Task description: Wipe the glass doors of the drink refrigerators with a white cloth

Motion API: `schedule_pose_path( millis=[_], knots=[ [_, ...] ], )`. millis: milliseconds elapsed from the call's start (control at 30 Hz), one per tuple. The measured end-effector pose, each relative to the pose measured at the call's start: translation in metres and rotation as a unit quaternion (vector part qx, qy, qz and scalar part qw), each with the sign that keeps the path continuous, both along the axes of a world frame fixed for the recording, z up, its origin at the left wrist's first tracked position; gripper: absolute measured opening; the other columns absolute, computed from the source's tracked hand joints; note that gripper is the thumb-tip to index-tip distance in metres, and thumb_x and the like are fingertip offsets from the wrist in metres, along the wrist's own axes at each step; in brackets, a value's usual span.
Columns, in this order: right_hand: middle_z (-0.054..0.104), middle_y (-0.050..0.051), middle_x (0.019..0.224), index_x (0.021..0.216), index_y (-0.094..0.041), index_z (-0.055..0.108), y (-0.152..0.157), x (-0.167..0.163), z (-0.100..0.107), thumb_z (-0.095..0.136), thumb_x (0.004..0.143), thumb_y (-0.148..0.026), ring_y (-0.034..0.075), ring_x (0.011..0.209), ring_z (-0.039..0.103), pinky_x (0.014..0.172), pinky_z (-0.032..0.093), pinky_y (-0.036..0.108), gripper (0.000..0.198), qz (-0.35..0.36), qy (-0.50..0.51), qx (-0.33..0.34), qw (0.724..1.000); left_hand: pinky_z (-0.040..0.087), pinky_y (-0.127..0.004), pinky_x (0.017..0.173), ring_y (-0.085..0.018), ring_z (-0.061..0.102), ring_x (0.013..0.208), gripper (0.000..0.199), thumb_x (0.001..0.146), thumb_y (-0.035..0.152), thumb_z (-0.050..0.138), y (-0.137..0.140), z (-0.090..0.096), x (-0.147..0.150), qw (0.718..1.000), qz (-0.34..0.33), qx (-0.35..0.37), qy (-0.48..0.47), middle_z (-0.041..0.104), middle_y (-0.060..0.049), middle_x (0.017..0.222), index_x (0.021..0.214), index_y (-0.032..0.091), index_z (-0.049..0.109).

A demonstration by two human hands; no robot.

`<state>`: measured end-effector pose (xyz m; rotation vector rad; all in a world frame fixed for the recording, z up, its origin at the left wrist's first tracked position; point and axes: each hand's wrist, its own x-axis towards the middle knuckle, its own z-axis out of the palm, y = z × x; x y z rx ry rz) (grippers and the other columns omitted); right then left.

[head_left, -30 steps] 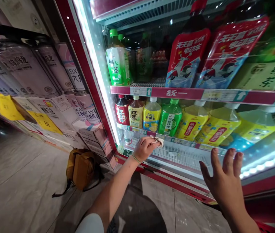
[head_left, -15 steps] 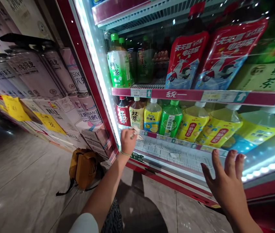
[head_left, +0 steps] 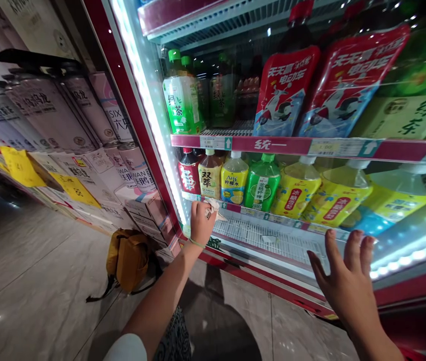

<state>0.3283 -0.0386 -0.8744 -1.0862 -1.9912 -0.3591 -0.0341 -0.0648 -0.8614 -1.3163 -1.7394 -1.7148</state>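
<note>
My left hand (head_left: 201, 223) is closed on a crumpled white tissue (head_left: 213, 205) at the lower left of a glass-fronted drinks fridge. Whether the tissue presses against the glass I cannot tell for sure. My right hand (head_left: 348, 265) has its fingers spread and holds nothing; its fingertips are at the glass near the lower right. Behind the glass, a green bottle (head_left: 263, 185) and yellow-labelled bottles (head_left: 298, 191) stand in a row on the lower shelf. Under them shows a white wire rack (head_left: 261, 238).
A brown backpack (head_left: 128, 260) lies on the tiled floor (head_left: 47, 281) left of the fridge. Stacked pink drink cans and boxes (head_left: 47, 110) with yellow price tags (head_left: 73, 189) stand beside it. The red fridge frame (head_left: 134, 105) runs up between them. Larger bottles (head_left: 286, 95) fill the upper shelf.
My left hand with the tissue has moved slightly right and down along the fridge front. My right hand stays spread in nearly the same place. The view has shifted a little.
</note>
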Motion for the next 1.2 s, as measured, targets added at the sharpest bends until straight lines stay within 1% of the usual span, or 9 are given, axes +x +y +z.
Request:
schedule_pose_path(
  millis=[133,233,400,567,700,833,967,1067,1200],
  knots=[
    [-0.001,0.011,0.175,0.167,-0.033,0.011,-0.001,0.002,0.001,0.06,0.1,-0.032,0.049,0.158,0.007,0.116,0.033,0.077,0.083,0.001,-0.002,-0.017,1.0,0.05,-0.032,0.082,-0.018,0.058,0.087,0.02,0.086,0.021,0.075,0.0,0.001,0.002,0.999,0.028,0.012,-0.033,0.054,-0.002,0.094,0.089,0.023,0.056],
    [-0.001,0.009,0.175,0.167,-0.033,0.012,-0.001,0.004,0.002,0.06,0.1,-0.033,0.05,0.157,0.008,0.115,0.033,0.078,0.082,0.001,0.001,-0.025,1.0,0.049,-0.03,0.081,-0.017,0.059,0.086,0.024,0.083,0.021,0.079,0.001,0.002,0.004,0.999,0.014,-0.005,-0.036,0.055,0.0,0.091,0.085,0.023,0.055],
    [0.003,0.009,0.175,0.167,-0.034,0.014,0.0,0.007,0.002,0.063,0.097,-0.029,0.048,0.157,0.011,0.12,0.033,0.071,0.086,0.006,-0.003,-0.01,1.0,0.049,-0.03,0.08,-0.017,0.058,0.086,0.023,0.085,0.021,0.076,0.002,0.002,0.005,0.998,0.026,-0.004,-0.057,0.055,-0.001,0.092,0.087,0.023,0.054],
    [0.001,0.01,0.175,0.167,-0.033,0.013,0.0,0.005,0.001,0.059,0.1,-0.033,0.05,0.157,0.009,0.116,0.033,0.078,0.081,0.006,0.006,-0.007,1.0,0.05,-0.03,0.079,-0.017,0.059,0.084,0.025,0.083,0.026,0.079,0.002,0.001,0.008,0.998,0.011,-0.014,-0.053,0.056,0.0,0.089,0.082,0.023,0.055],
    [0.001,0.009,0.175,0.167,-0.034,0.013,-0.001,0.004,0.001,0.061,0.099,-0.031,0.048,0.158,0.009,0.117,0.033,0.075,0.083,0.007,0.003,-0.008,1.0,0.049,-0.03,0.079,-0.017,0.058,0.085,0.021,0.087,0.025,0.074,0.002,0.002,0.009,0.997,0.034,-0.001,-0.064,0.056,-0.001,0.091,0.086,0.023,0.054],
    [0.001,0.011,0.175,0.167,-0.032,0.014,-0.001,0.004,0.0,0.06,0.1,-0.032,0.05,0.157,0.009,0.115,0.034,0.077,0.081,0.007,0.009,0.0,1.0,0.049,-0.03,0.078,-0.016,0.058,0.083,0.026,0.083,0.024,0.079,0.002,0.002,0.011,0.999,0.011,-0.013,-0.051,0.055,0.001,0.087,0.08,0.023,0.054],
    [0.003,0.011,0.175,0.167,-0.032,0.016,0.0,0.003,0.0,0.06,0.1,-0.033,0.049,0.158,0.011,0.116,0.035,0.075,0.08,0.006,0.007,0.0,1.0,0.048,-0.031,0.08,-0.017,0.057,0.085,0.021,0.087,0.021,0.074,0.003,0.002,0.014,0.997,0.04,0.007,-0.068,0.054,0.0,0.091,0.086,0.023,0.053],
    [0.003,0.011,0.175,0.167,-0.031,0.016,0.001,0.002,-0.001,0.06,0.1,-0.033,0.049,0.158,0.01,0.117,0.034,0.075,0.08,-0.002,0.009,0.01,1.0,0.049,-0.03,0.078,-0.016,0.058,0.083,0.025,0.082,0.021,0.079,0.004,0.0,0.016,0.998,0.025,-0.003,-0.058,0.055,0.001,0.088,0.082,0.023,0.054],
    [0.001,0.013,0.175,0.167,-0.03,0.014,0.001,-0.001,-0.003,0.065,0.098,-0.031,0.049,0.158,0.011,0.118,0.033,0.074,0.086,-0.012,0.0,0.031,0.999,0.05,-0.032,0.079,-0.018,0.059,0.083,0.02,0.084,0.021,0.076,0.003,0.006,-0.001,0.995,0.061,0.02,-0.074,0.056,-0.001,0.09,0.086,0.023,0.056]
  ],
)
